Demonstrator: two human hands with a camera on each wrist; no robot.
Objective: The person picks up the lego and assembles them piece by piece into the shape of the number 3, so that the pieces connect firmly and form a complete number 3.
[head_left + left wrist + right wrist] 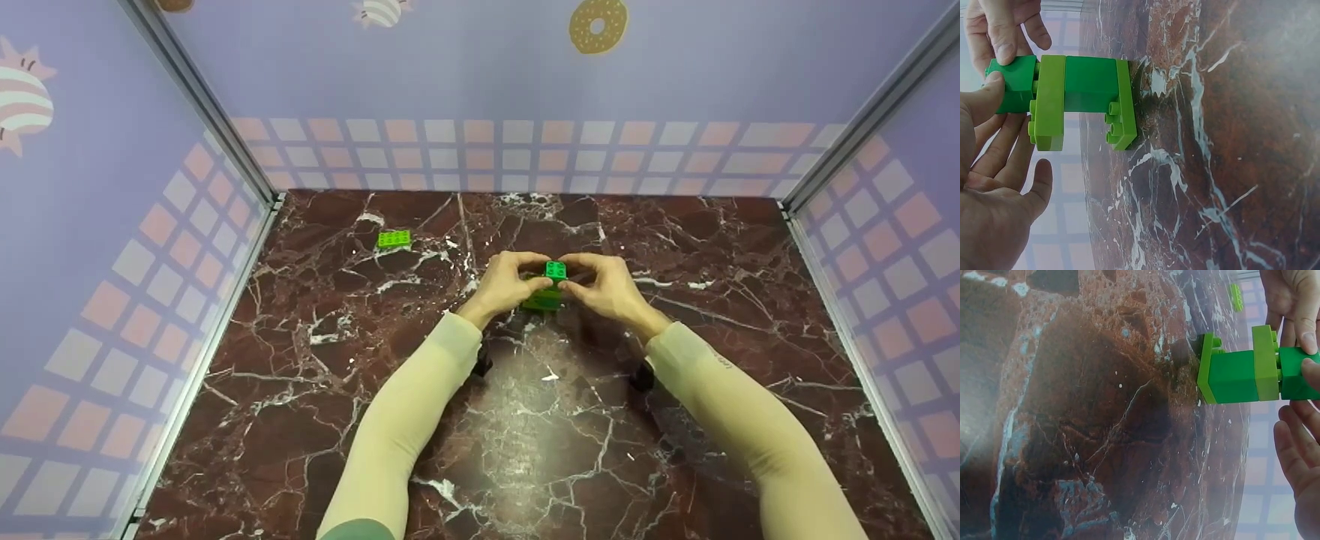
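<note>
A stack of toy building bricks stands on the marble-patterned tabletop. A thin lime base brick (pixel 1123 101) is lowest, then a dark green brick (pixel 1092 84), then a lime brick (pixel 1050 104). Above that, my left hand (pixel 506 285) and right hand (pixel 609 289) both pinch a small green brick (pixel 556 268) from opposite sides. In both wrist views, studs show in a narrow gap between this small brick and the lime one under it. The lime bricks jut past the green ones on one side, with bare studs there.
A loose lime brick (pixel 394 238) lies studs up on the table (pixel 540 435), back left of the hands. Patterned lilac panels (pixel 480 82) wall the table at the back and both sides, with metal strips along the corners.
</note>
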